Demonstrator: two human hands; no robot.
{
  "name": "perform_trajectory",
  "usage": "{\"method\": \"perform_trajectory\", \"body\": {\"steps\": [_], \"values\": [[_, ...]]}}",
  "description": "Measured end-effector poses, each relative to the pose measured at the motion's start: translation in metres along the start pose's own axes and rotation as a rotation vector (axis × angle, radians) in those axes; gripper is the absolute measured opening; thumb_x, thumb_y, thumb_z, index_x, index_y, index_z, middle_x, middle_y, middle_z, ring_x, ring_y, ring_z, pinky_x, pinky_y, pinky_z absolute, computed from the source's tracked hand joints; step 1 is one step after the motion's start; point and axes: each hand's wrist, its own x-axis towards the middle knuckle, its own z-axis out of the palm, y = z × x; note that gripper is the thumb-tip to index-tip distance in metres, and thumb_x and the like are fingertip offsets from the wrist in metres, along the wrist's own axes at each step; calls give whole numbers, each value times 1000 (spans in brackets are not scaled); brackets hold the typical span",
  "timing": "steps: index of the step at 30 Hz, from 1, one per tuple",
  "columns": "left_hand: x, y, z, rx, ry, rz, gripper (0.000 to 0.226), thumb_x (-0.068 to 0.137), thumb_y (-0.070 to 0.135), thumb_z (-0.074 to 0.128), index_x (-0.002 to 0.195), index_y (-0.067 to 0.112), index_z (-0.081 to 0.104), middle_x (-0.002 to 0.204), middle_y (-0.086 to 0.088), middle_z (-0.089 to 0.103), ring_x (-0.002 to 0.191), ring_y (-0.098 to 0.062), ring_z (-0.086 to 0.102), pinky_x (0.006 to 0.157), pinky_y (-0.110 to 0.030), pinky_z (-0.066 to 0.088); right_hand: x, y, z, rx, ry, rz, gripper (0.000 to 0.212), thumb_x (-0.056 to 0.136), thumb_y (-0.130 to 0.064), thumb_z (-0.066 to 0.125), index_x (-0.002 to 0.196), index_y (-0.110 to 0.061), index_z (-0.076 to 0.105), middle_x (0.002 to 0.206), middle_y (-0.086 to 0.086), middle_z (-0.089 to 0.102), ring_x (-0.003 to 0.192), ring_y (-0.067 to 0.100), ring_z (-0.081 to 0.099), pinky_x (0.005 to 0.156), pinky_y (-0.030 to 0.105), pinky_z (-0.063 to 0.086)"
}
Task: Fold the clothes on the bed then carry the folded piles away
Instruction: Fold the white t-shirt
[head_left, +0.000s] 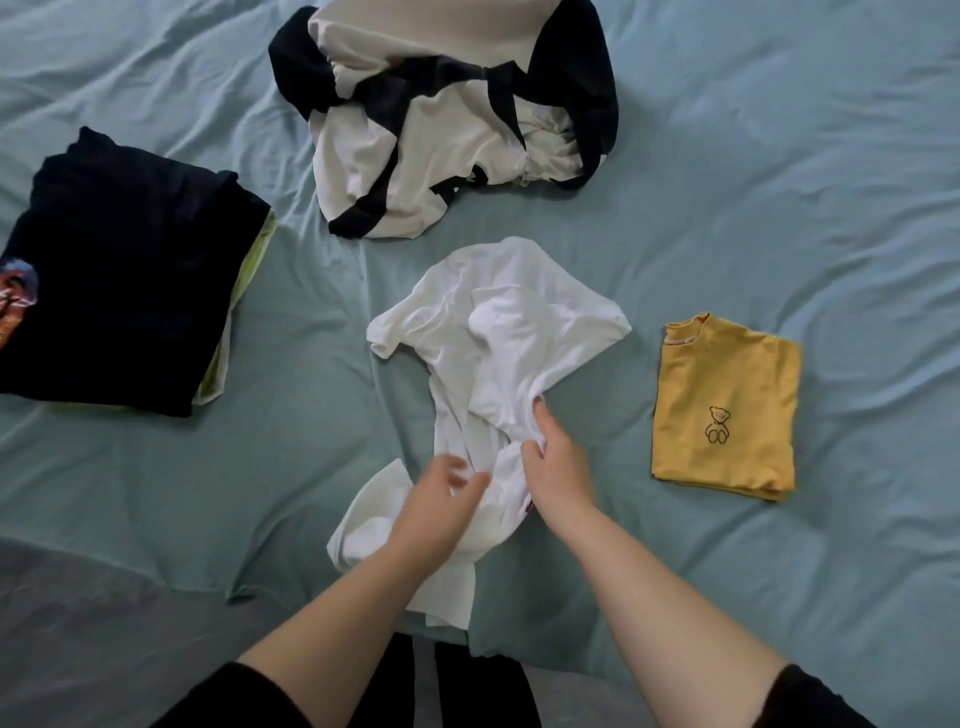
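While dark pile (119, 291) and yellow shirt (727, 405) lie folded, white shirt (493, 364) sits crumpled mid bed (779, 182); right hand (558, 467) pinches its fabric, left hand (441, 499) hovers, fingers loosely spread; black-and-white heap (447, 119) unfolded (nothing carried yet).

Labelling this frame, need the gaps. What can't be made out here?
Head view only.
1. Dark folded top: print cut off by the left edge.
2. Under it: only a lime-green edge shows; pile count hidden.
3. Black-and-white garment: cut by the top edge, crumpled; type unclear.
4. White garment: bunched, near end covered by the left hand and forearm.
5. Its fingers: blurred; grip unclear.
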Motion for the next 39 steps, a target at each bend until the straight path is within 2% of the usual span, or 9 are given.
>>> {"method": "perform_trajectory", "body": {"steps": [4, 9, 12, 18, 23, 27, 31, 34, 39], "values": [[26, 45, -12, 252, 410, 304, 80, 77, 64, 55, 143, 28, 28, 147, 5, 31, 134, -16, 31, 110, -36, 28, -19, 4, 6, -427, -196, -254, 54, 95, -22, 37, 145, -42, 29, 122, 7, 53, 103, 32, 58, 79, 35, 46], [71, 74, 0, 945, 117, 444, 98, 76, 49, 65, 150, 36, 2, 160, 1, 3, 148, -21, -1, 115, -48, -8, -43, 3, 25, -505, -342, -403, 52, 96, -25, 41, 144, -38, 27, 137, 9, 47, 106, 34, 58, 79, 38, 46], [88, 66, -12, 1078, 83, 351, 65, 78, 37, 62, 136, 26, 37, 150, -3, 28, 145, -23, 13, 116, -50, 7, -40, 3, 19, -287, -377, -381, 27, 98, -42, 40, 123, -45, 48, 108, 5, 57, 95, 27, 58, 79, 36, 47], [71, 71, -46, 47, -29, 102, 25, 72, 32, 54, 94, 22, 61, 89, 1, 67, 85, -21, 62, 72, -31, 50, 21, 25, -39, -43, 181, -72, 24, 93, -17, 52, 114, -24, 61, 105, 1, 63, 89, 16, 57, 83, 33, 48], [45, 73, -70, -656, -300, -224, 39, 77, 20, 57, 112, 3, 59, 94, -18, 63, 86, -31, 63, 88, -43, 51, 67, -21, -52, -215, -307, -170, 106, 76, -28, 77, 153, -36, 4, 160, 6, 8, 147, 25, 13, 119, 38, 17], [32, 70, -81, -829, -360, -221, 49, 78, 23, 56, 121, 0, 57, 111, -25, 65, 102, -36, 63, 95, -48, 49, 67, -57, -43, -464, -578, -340, 65, 90, -27, 61, 148, -30, 33, 162, -4, 12, 149, 15, 0, 118, 40, 3], [35, 64, -106, -989, -228, -156, 39, 87, 27, 54, 118, 4, 61, 102, -17, 70, 92, -30, 69, 79, -40, 57, 45, -63, -54, 468, -520, -12, 25, 87, -18, 65, 110, -11, 70, 111, 8, 71, 102, 22, 65, 93, 32, 51], [42, 61, -125, -976, -115, -78, 39, 92, 35, 58, 121, 9, 60, 111, -13, 71, 102, -29, 68, 87, -43, 55, 34, -49, -74, 773, -388, 117, 22, 73, -18, 69, 94, -14, 72, 73, 6, 70, 62, 17, 63, 55, 24, 50], [44, 50, -140, -438, 164, 81, 25, 85, 37, 68, 104, 21, 68, 102, -4, 73, 95, -22, 69, 83, -37, 56, 31, -20, -107, 380, -94, 61, 9, 88, -30, 63, 82, -32, 70, 79, -3, 73, 70, 16, 68, 59, 28, 53]]}}
